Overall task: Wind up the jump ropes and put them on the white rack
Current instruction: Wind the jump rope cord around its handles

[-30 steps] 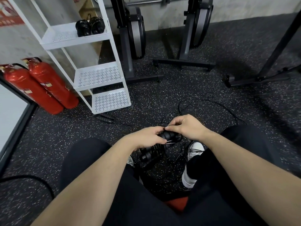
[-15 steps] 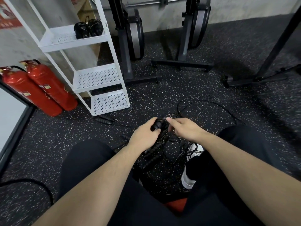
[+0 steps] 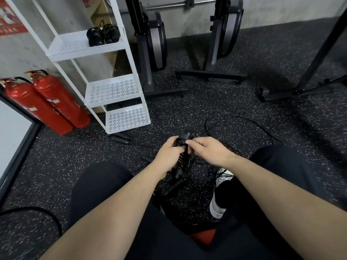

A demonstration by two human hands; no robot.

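Left hand (image 3: 170,156) curled round a pair of black jump-rope handles (image 3: 181,147), fingers wrapped tight about the bundle and thumb laid over the top. Right hand (image 3: 207,150) brought in from the other side, fingers (image 3: 189,142) bent and pinching the thin black cord (image 3: 244,121) against the handles' upper end. Lower ends of the handles poking out beneath the left palm, over the speckled rubber floor (image 3: 206,102). Loose cord looped on the floor beyond the hands and tangled between the knees; hard to follow there against the dark floor, and impossible to tell how many ropes lay in the tangle. Further black handles (image 3: 120,138) left on the floor just in front of the white rack (image 3: 114,89). Two wound ropes (image 3: 103,35) already set on the rack's top shelf, the two lower shelves bare. Rack's top cut off by the frame edge; a white shoe (image 3: 218,201) half hidden behind the right leg. Two red fire extinguishers (image 3: 47,102) leaned beside the rack. Compared with half a second earlier: handles lifted slightly higher and turned more upright, right fingertips shifted closer over the top end, left grip unchanged.
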